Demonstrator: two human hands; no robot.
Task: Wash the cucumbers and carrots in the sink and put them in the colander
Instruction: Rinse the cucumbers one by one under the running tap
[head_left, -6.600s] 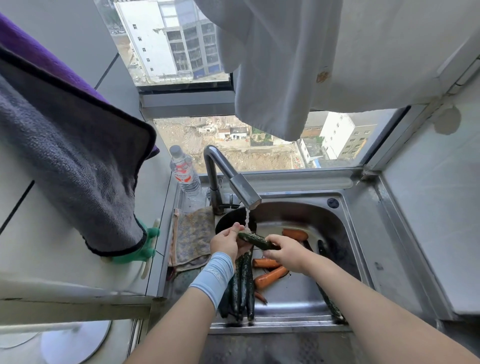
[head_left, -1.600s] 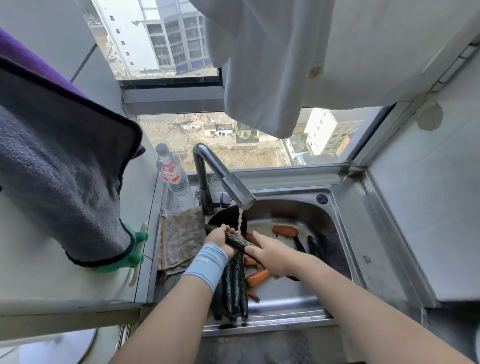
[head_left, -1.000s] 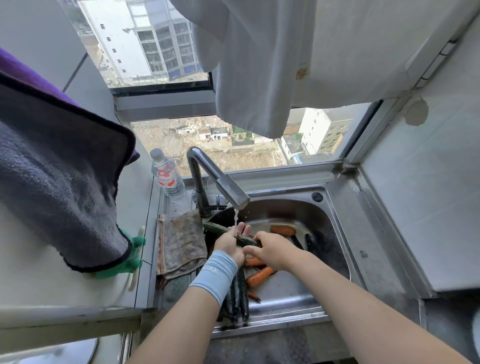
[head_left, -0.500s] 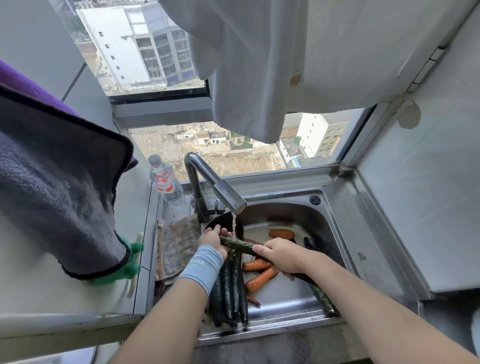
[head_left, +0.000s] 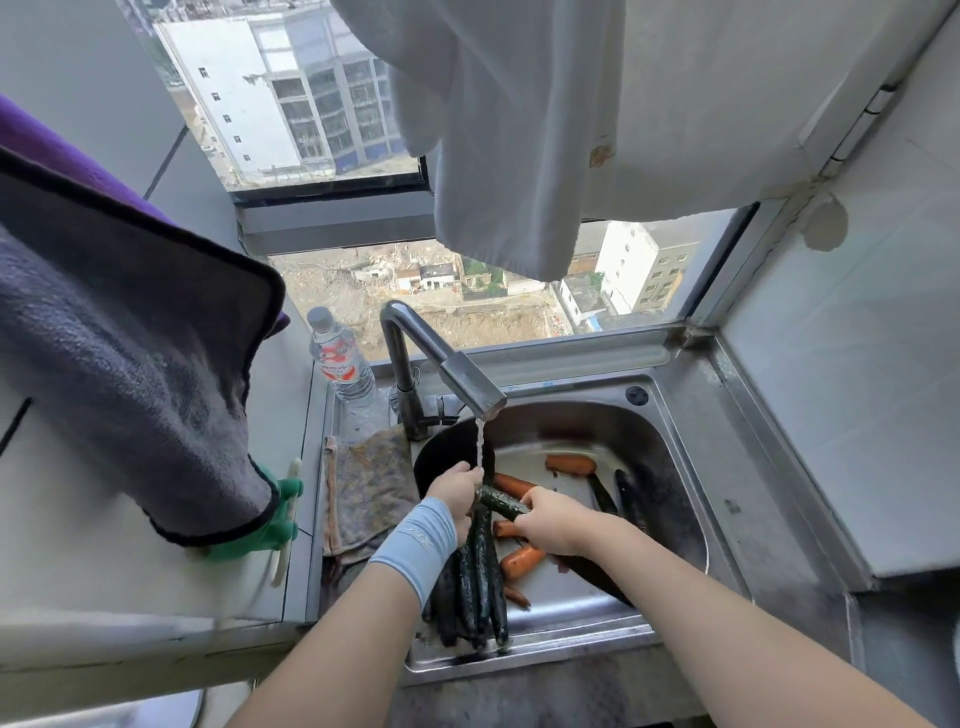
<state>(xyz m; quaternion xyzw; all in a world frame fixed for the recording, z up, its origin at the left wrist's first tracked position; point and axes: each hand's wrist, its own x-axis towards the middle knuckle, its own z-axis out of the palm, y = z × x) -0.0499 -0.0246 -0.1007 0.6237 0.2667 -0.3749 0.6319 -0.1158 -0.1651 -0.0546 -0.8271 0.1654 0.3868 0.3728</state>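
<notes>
Left hand (head_left: 457, 491) and right hand (head_left: 553, 527) grip one cucumber (head_left: 501, 503) under the tap (head_left: 467, 379).

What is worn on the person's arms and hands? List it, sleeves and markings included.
The left hand and right hand are ungloved, and no sleeves show on either arm. The left wrist wears a pale blue-grey stretch wristband with a small dark printed mark, too blurred to read. No watch or ring shows.

Home kitchen: steel sink (head_left: 691, 467), faucet (head_left: 441, 364), dishcloth (head_left: 363, 483), hanging towels (head_left: 119, 364).
</notes>
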